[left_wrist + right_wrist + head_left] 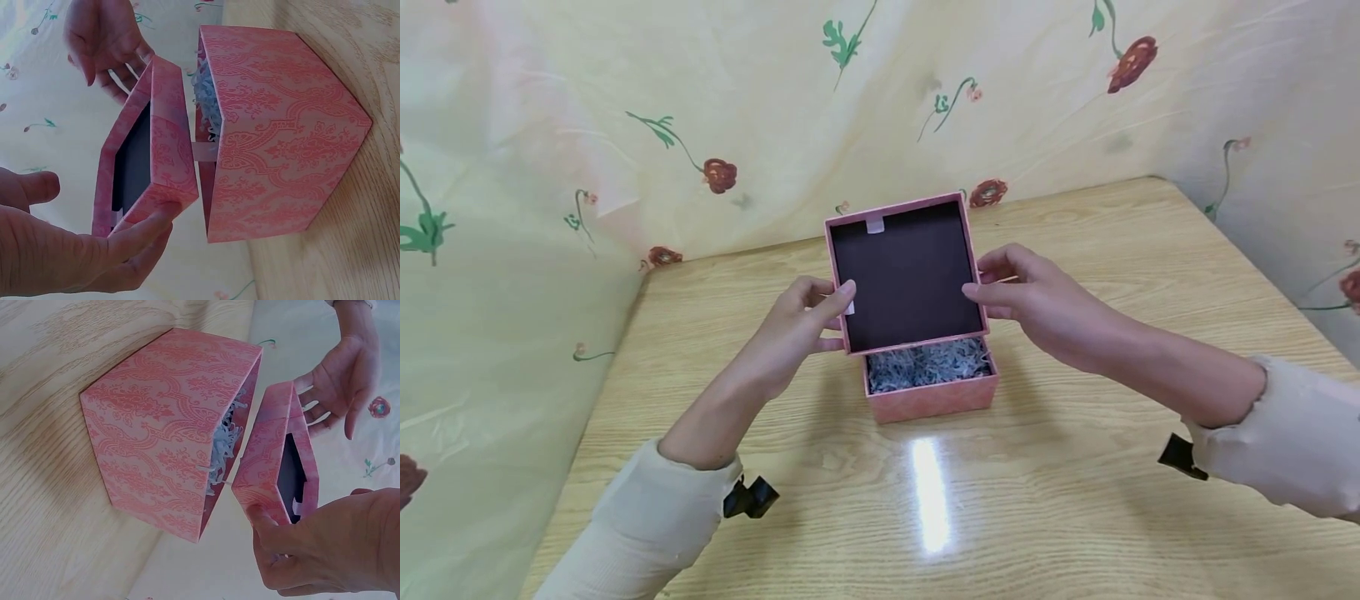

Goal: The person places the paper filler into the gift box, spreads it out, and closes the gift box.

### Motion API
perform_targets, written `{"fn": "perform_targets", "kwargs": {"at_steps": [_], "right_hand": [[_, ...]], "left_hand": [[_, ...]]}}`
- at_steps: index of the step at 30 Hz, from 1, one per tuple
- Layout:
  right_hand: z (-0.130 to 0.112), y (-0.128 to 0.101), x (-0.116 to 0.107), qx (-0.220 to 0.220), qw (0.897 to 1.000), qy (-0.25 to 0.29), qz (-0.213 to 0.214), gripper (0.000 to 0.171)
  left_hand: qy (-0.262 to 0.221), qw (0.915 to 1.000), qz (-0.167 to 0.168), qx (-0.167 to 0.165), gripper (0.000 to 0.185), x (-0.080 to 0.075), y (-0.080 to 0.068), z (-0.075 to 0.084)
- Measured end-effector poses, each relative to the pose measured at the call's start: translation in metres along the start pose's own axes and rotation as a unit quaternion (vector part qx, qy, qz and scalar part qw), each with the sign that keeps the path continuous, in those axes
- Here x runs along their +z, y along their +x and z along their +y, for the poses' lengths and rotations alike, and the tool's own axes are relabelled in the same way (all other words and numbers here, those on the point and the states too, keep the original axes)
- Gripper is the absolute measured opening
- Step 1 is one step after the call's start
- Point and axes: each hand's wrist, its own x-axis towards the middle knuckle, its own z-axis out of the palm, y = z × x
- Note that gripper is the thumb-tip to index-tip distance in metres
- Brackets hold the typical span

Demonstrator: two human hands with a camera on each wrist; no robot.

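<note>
A pink box lid (pixel 902 279) with a black lining is tilted up between both hands, its inside facing the head camera. My left hand (pixel 797 325) holds its left side, fingers at the outer edge and thumb over the rim. Across from it, my right hand (pixel 1045 304) holds the other side, fingertips against the outer wall. Just under the lid stands the open pink box (pixel 936 398), patterned in a darker pink. Pale blue shredded paper (pixel 928 365) fills it. In the left wrist view a light ribbon (pixel 204 151) spans the gap between lid and box.
The box stands on a light wood-grain table (pixel 820 500). A cream cloth (pixel 760 100) printed with red flowers hangs behind and to the sides. Black devices (pixel 751 497) sit at both wrists, below pale sleeves (pixel 662 508).
</note>
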Motion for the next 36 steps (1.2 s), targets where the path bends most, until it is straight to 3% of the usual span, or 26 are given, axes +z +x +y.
{"fn": "perform_targets", "kwargs": {"at_steps": [11, 24, 36], "right_hand": [[-0.0004, 0.0033, 0.0007, -0.017, 0.999, 0.041, 0.008, 0.025], [0.0014, 0.0068, -0.0044, -0.026, 0.994, 0.108, -0.003, 0.03], [0.0053, 0.0081, -0.0047, -0.041, 0.989, 0.14, 0.0, 0.03]], "left_hand": [[-0.007, 0.9997, 0.014, 0.021, 0.046, -0.0006, -0.0023, -0.0003], [-0.009, 0.9991, 0.014, 0.039, 0.04, -0.0033, -0.0065, -0.0013], [-0.048, 0.9969, 0.005, 0.062, 0.062, -0.0047, -0.0063, -0.0027]]}}
